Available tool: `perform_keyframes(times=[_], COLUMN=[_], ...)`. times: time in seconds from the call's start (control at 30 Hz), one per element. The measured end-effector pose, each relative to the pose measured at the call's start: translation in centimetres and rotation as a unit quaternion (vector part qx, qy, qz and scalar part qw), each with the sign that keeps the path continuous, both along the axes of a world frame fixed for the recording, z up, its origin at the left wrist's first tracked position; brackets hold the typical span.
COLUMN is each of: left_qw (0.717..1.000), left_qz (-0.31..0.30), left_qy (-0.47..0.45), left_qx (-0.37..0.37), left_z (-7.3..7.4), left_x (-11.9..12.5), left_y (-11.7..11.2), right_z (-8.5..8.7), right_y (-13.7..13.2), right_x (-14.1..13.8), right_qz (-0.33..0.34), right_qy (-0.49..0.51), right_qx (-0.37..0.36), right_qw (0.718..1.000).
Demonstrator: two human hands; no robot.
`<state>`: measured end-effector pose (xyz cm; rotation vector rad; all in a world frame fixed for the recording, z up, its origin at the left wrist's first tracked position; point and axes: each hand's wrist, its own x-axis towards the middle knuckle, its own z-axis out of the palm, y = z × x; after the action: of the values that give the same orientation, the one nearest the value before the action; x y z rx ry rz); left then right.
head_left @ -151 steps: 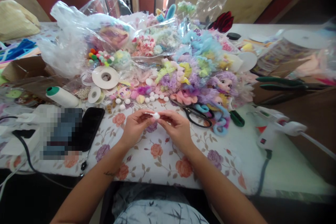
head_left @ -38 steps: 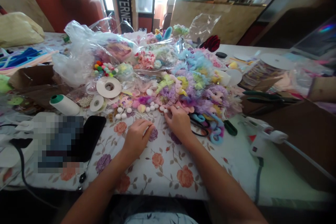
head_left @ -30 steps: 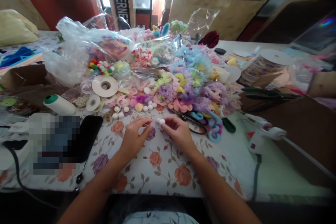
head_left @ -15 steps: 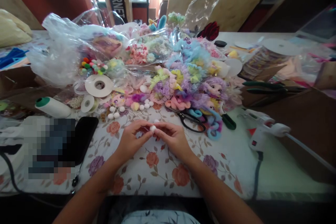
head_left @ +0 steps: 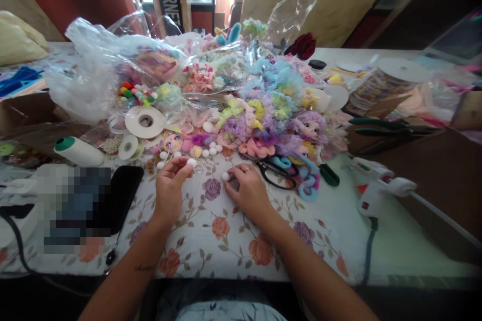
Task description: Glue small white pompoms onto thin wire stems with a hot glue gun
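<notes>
My left hand [head_left: 170,185] pinches a small white pom-pom [head_left: 192,162] between thumb and fingertips, raised a little over the flowered cloth. My right hand [head_left: 246,188] is curled low over the cloth, with another white pom-pom [head_left: 225,176] at the tips of its thumb and fingers. Beyond the hands lie several more white pom-poms [head_left: 213,148], partly against a fluffy pink and purple piece [head_left: 199,140]. Black-handled scissors [head_left: 278,174] rest just right of my right hand.
Bags and colourful ruffled trims [head_left: 263,90] pile up at the back. On the left are a thread cone [head_left: 79,152], a ribbon roll [head_left: 145,121] and a black phone [head_left: 126,193]. A white glue gun [head_left: 371,185] with its cord stands on the right, beside a cardboard box [head_left: 425,185].
My hands were together around the white pom-poms and have moved apart. The left went left and up with one pom-pom; the right shifted slightly right, with the other at its fingertips.
</notes>
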<state>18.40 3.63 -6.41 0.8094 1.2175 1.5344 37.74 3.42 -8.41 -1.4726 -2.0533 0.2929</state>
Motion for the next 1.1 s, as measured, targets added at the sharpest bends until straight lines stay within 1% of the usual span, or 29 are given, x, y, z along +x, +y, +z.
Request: perform_keyframes(times=[0.07,0.17,0.27,0.37,0.43,0.47,0.5,0.53,0.57,0.63,0.7,0.77,0.87,0.97,1.1], left_qw=[1.0,0.998,0.998,0.998,0.997,0.996,0.995,0.994,0.992,0.988,0.984,0.98,0.971,0.962,0.956], left_qz=[-0.024,-0.046,-0.054,-0.058,-0.07,-0.079,-0.089,-0.101,-0.115,-0.141,-0.16,-0.179,-0.199,-0.19,-0.186], left_qy=[0.012,0.036,0.043,0.038,0.035,0.034,0.036,0.041,0.048,0.065,0.077,0.088,0.131,0.19,0.218], left_qx=[-0.007,-0.011,-0.009,-0.01,-0.008,-0.006,-0.005,-0.006,-0.009,-0.018,-0.022,-0.017,0.005,0.04,0.068], left_z=[0.1,0.1,0.0,-0.2,-0.4,-0.4,-0.4,-0.4,-0.4,-0.3,-0.3,-0.4,-0.8,-1.3,-1.4], left_x=[0.3,0.5,0.4,0.2,0.3,0.3,0.4,0.6,0.7,1.1,1.3,1.5,1.6,1.4,1.2], left_y=[-0.3,-0.5,-0.5,-0.3,-0.3,-0.4,-0.5,-0.6,-0.7,-1.0,-1.2,-1.3,-1.3,-1.3,-1.3], right_z=[0.1,0.4,0.7,0.8,1.1,1.2,1.3,1.4,1.5,1.4,1.3,1.2,1.3,1.5,1.2], right_y=[0.7,2.6,4.5,5.0,4.1,3.4,2.7,1.8,1.0,-0.4,-1.3,-1.6,-1.6,-1.6,-1.6], right_x=[-0.3,-0.4,-0.4,-0.2,-0.2,-0.2,-0.2,-0.3,-0.5,-0.9,-1.3,-1.6,-1.7,-1.6,-1.4], right_qz=[-0.001,-0.012,-0.042,-0.058,-0.054,-0.047,-0.038,-0.025,-0.01,0.018,0.032,0.036,0.045,0.048,0.044], right_qy=[-0.026,-0.058,-0.101,-0.1,-0.047,-0.002,0.055,0.121,0.189,0.306,0.377,0.404,0.399,0.391,0.415], right_qx=[0.017,0.053,0.073,0.077,0.09,0.088,0.072,0.039,-0.008,-0.103,-0.155,-0.16,-0.161,-0.174,-0.201], right_qw=[1.0,0.997,0.991,0.99,0.993,0.995,0.995,0.992,0.982,0.946,0.913,0.9,0.901,0.903,0.886])
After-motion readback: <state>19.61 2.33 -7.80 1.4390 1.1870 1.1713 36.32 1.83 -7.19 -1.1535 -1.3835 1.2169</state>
